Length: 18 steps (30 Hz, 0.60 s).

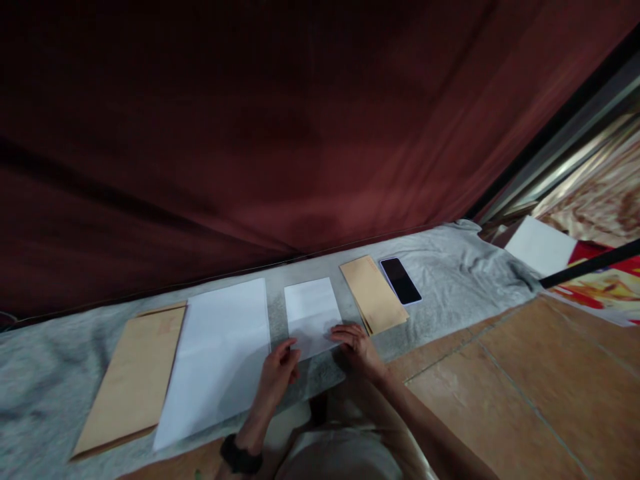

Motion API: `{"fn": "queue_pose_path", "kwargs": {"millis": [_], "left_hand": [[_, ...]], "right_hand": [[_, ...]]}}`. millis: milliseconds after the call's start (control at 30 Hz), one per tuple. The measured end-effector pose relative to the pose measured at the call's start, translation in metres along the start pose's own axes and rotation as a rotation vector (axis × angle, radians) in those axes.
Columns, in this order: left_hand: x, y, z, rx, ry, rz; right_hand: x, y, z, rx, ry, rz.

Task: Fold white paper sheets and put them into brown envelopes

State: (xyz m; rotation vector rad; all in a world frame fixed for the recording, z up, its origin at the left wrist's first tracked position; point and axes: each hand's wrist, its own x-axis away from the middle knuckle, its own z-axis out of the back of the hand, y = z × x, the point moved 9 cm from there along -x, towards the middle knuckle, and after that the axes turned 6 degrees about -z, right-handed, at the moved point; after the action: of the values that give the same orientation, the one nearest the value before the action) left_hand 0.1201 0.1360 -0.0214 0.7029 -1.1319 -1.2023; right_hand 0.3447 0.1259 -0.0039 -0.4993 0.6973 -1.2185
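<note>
We kneel at a grey cloth (450, 267) spread over the tiled floor, below a dark red curtain (280, 133). Both our hands work the small white sheet (311, 308) in the middle of the cloth. The left hand (280, 369) pinches the sheet's near left corner, thumb and fingers closed narrow on the paper's edge. The right hand (356, 343) lies with fingers spread flat, pressing down the near right corner. The sheet looks folded, though we cannot tell how many layers it has.

To the left lie a big white sheet (217, 360) and a large brown envelope (133, 377), edges touching or overlapping. To the right sit a small brown envelope (373, 293) and, just beside it, a dark phone (401, 281).

The risk, as we judge it: the soft cloth gives under pressure, so any crease may come out crooked. A lopsided pinch could skew the edges, and a sliding hand could nudge the envelope near the right fingers.
</note>
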Motion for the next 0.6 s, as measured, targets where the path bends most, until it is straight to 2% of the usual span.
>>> {"fn": "queue_pose_path", "kwargs": {"millis": [67,133,200,267,367,533,600], "left_hand": [[0.01,0.018,0.004,-0.318,0.105,-0.187],[0.024,0.038,-0.003,-0.599,0.195,-0.4],[0.033,0.048,-0.022,-0.754,0.159,-0.579],[0.033,0.051,-0.044,-0.808,0.045,-0.705],[0.017,0.057,-0.065,-0.831,-0.083,-0.767],[-0.019,0.085,-0.091,-0.848,-0.196,-0.832],[-0.033,0.088,-0.097,-0.88,-0.218,-0.821]], "right_hand": [[0.0,0.003,0.0,-0.023,0.007,-0.006],[0.001,0.003,-0.002,-0.041,-0.005,0.006],[0.001,0.002,-0.001,-0.057,-0.009,0.012],[0.0,0.0,0.0,-0.071,-0.009,0.008],[-0.001,-0.004,0.002,-0.085,-0.024,0.003],[-0.002,-0.006,0.004,-0.067,-0.041,-0.025],[-0.002,-0.006,0.003,-0.073,-0.032,-0.022]]}}
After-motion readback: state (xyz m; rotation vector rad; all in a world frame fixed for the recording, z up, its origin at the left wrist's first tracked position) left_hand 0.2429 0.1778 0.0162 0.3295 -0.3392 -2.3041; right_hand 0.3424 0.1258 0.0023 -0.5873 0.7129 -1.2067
